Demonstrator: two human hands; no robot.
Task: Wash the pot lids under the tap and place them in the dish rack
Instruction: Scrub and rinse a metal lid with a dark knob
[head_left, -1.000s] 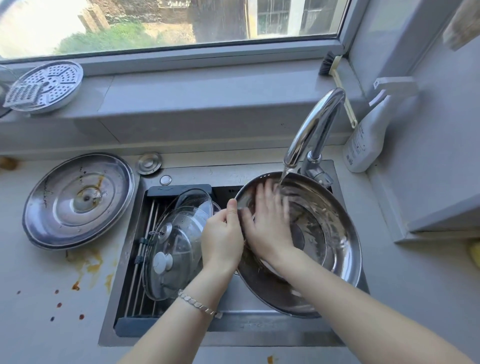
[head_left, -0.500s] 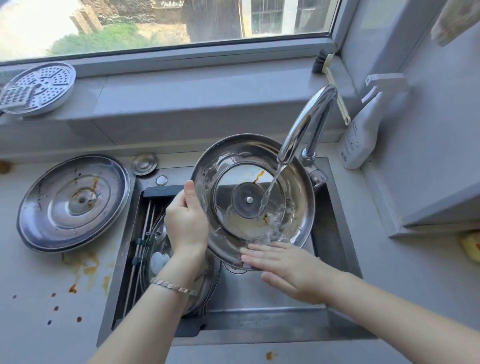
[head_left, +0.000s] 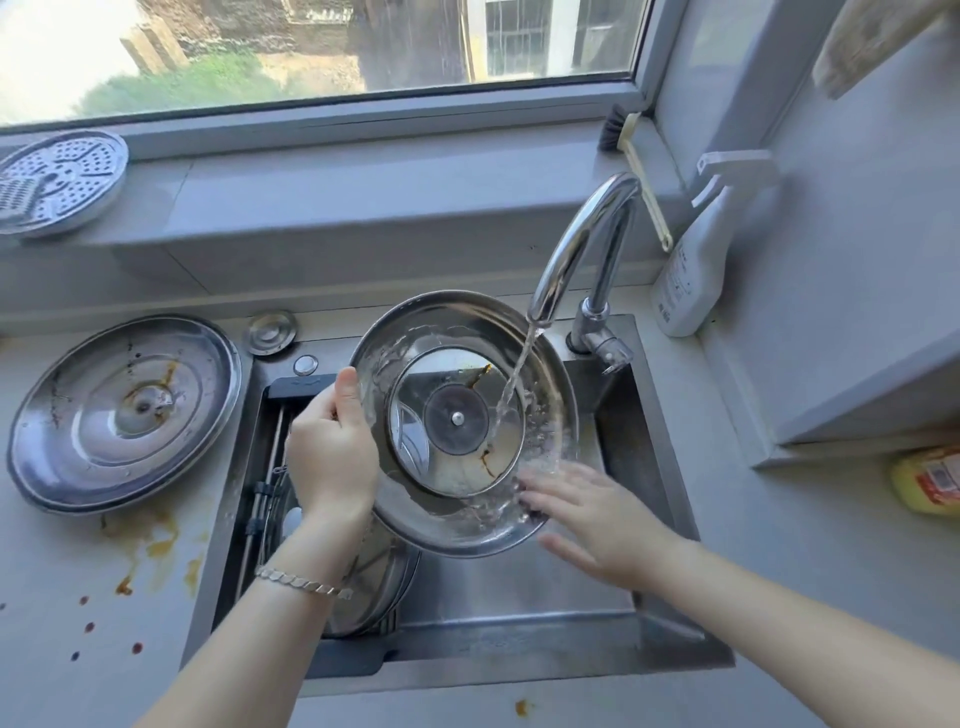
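Note:
A round steel pot lid (head_left: 415, 499), its inner side facing me with orange stains, is tilted over the sink under the running tap (head_left: 582, 244). My left hand (head_left: 332, 452) grips its left rim. My right hand (head_left: 587, 504) lies flat, fingers spread, against the lid's wet lower right edge. A larger stained steel lid (head_left: 124, 410) rests on the counter at the left. The dish rack (head_left: 270, 488) spans the sink's left half and holds lids (head_left: 374, 587), mostly hidden behind my left arm.
A spray bottle (head_left: 696, 260) and a brush (head_left: 639, 166) stand at the back right by the window ledge. A perforated steamer plate (head_left: 57, 182) sits on the ledge at the left. Orange spills mark the counter (head_left: 150, 540). A yellow bottle (head_left: 930, 478) lies at the right.
The lid was turned from edge-on in the sink to facing me under the water. My right hand left its inside and now rubs the lower right rim.

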